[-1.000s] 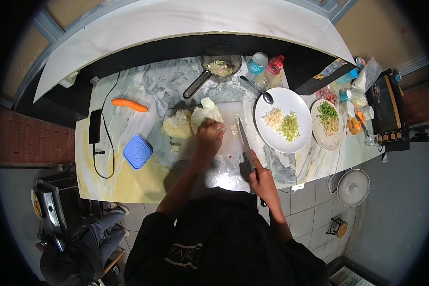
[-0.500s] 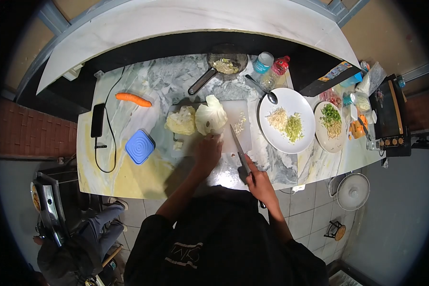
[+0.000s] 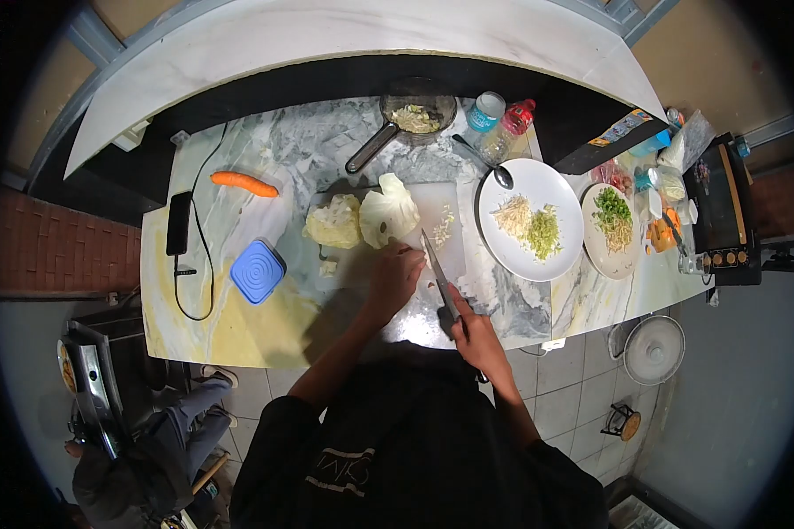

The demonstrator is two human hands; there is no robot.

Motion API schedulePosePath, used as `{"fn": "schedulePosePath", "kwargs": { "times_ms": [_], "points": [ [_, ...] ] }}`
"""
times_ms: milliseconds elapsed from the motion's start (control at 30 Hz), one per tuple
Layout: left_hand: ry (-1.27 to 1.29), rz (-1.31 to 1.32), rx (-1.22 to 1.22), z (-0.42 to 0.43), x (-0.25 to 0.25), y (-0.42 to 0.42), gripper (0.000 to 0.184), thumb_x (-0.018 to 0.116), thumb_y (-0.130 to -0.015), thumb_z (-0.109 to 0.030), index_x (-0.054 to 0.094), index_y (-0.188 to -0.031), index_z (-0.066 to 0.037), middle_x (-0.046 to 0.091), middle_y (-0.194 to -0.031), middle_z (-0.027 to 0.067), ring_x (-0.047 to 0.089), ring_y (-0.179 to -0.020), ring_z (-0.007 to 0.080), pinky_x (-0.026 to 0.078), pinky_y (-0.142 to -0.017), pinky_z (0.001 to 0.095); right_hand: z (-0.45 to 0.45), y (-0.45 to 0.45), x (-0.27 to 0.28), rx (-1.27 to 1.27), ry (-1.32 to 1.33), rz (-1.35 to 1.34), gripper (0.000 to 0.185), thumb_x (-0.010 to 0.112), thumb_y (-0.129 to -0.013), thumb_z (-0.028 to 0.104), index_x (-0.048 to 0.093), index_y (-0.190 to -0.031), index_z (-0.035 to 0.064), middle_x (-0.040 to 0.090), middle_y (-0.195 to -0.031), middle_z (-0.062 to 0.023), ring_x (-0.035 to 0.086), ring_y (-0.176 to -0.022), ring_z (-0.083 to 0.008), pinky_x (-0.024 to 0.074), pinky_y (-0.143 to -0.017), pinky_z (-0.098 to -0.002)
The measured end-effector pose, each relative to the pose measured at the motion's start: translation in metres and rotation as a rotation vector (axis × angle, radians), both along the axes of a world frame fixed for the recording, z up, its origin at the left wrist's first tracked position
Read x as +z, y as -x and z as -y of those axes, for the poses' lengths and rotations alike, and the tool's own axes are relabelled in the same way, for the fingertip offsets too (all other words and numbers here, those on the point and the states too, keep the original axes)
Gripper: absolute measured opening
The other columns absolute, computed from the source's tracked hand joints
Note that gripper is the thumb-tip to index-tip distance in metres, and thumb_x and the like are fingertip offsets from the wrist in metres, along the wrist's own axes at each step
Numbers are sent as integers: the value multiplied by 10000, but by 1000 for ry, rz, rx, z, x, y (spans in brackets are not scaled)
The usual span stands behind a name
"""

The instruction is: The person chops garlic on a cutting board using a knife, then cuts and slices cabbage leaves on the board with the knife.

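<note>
My right hand (image 3: 479, 339) is wrapped round the handle of a kitchen knife (image 3: 440, 280). Its blade points away from me over the white cutting board (image 3: 453, 256). Close to the left side of the blade, my left hand (image 3: 396, 280) has its fingers bunched together; whatever they pinch is too small to make out. Just beyond those fingers lies a pale cabbage piece (image 3: 388, 212), with a second cabbage chunk (image 3: 334, 222) to its left. Finely chopped white bits (image 3: 444, 227) are scattered on the board right of the knife tip. A small cabbage scrap (image 3: 327, 268) sits near the board's left edge.
Right of the board are a large white plate (image 3: 512, 257) and a smaller plate (image 3: 602, 265) with chopped vegetables. A pan (image 3: 388, 141), bottles (image 3: 485, 115) and a spoon (image 3: 501, 175) stand behind. A carrot (image 3: 244, 183), blue container (image 3: 258, 271) and phone (image 3: 178, 224) lie left. Another person (image 3: 141, 467) is lower left.
My left hand has shifted slightly right and away from me, closer to the blade, its fingers more bunched. The knife has moved slightly left. The cabbage pieces stay in place.
</note>
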State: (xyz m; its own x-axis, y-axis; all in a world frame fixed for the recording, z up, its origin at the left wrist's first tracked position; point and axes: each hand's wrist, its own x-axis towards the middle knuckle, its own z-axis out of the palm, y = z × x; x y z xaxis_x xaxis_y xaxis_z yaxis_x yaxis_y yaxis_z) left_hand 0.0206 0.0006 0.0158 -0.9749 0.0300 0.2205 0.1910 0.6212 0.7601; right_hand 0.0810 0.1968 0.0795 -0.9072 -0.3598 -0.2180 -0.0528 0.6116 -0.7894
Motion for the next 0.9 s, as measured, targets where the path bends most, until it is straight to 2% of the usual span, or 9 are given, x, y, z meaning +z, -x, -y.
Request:
{"fn": "schedulePosePath", "kwargs": {
  "times_ms": [200,267,333,400,467,633,800,900],
  "points": [
    [-163,66,56,-5,-5,6,96,649,-814,-84,682,-888,-34,676,-810,150,660,-757,323,513,-683,390,1,1,2,-12,23,44,724,512,-791,-27,315,-1471,125,562,-655,-232,566,-613,-416,479,-641,-445],
    [-194,69,63,-6,-12,10,83,659,-813,-80,683,-866,-20,691,-771,138,685,-697,289,530,-634,349,0,1,-1,-14,28,42,724,514,-793,-26,314,-1472,125,562,-656,-230,566,-613,-414,477,-639,-444],
    [-265,69,81,-8,-24,11,92,673,-810,-83,685,-866,-11,698,-770,136,694,-705,265,539,-648,329,0,0,-6,-19,32,39,723,516,-795,-25,313,-1472,125,562,-657,-229,567,-613,-413,476,-637,-443],
    [-334,69,101,-8,-27,13,103,688,-808,-85,686,-866,-1,704,-768,135,704,-713,242,548,-661,309,1,-1,-12,-26,72,-42,679,470,-806,-27,343,-1460,105,521,-630,-202,550,-559,-331,470,-618,-357],
    [-371,189,126,-6,-29,15,133,710,-803,-93,689,-877,16,711,-778,139,711,-745,204,558,-705,290,0,-2,-13,-29,66,-35,673,470,-807,-27,348,-1457,102,522,-636,-208,547,-555,-330,471,-618,-361],
    [-415,183,109,-4,-32,19,157,719,-799,-109,703,-886,21,713,-779,145,708,-721,191,558,-692,283,2,-1,-9,-38,55,17,678,474,-806,-31,345,-1459,101,524,-646,-204,537,-559,-323,470,-624,-363],
    [-372,190,103,-6,-21,20,162,723,-791,-110,717,-881,24,715,-782,149,707,-714,177,551,-670,271,4,-5,-15,-39,64,-45,714,487,-802,-35,317,-1478,122,515,-636,-161,539,-587,-294,465,-630,-349],
    [-397,237,93,-6,-26,20,148,732,-782,-114,726,-865,9,717,-782,143,704,-700,166,538,-645,262,6,-5,-12,-58,67,-4,711,482,-809,-33,314,-1480,131,524,-641,-172,549,-581,-293,469,-630,-350]
  ]
}}
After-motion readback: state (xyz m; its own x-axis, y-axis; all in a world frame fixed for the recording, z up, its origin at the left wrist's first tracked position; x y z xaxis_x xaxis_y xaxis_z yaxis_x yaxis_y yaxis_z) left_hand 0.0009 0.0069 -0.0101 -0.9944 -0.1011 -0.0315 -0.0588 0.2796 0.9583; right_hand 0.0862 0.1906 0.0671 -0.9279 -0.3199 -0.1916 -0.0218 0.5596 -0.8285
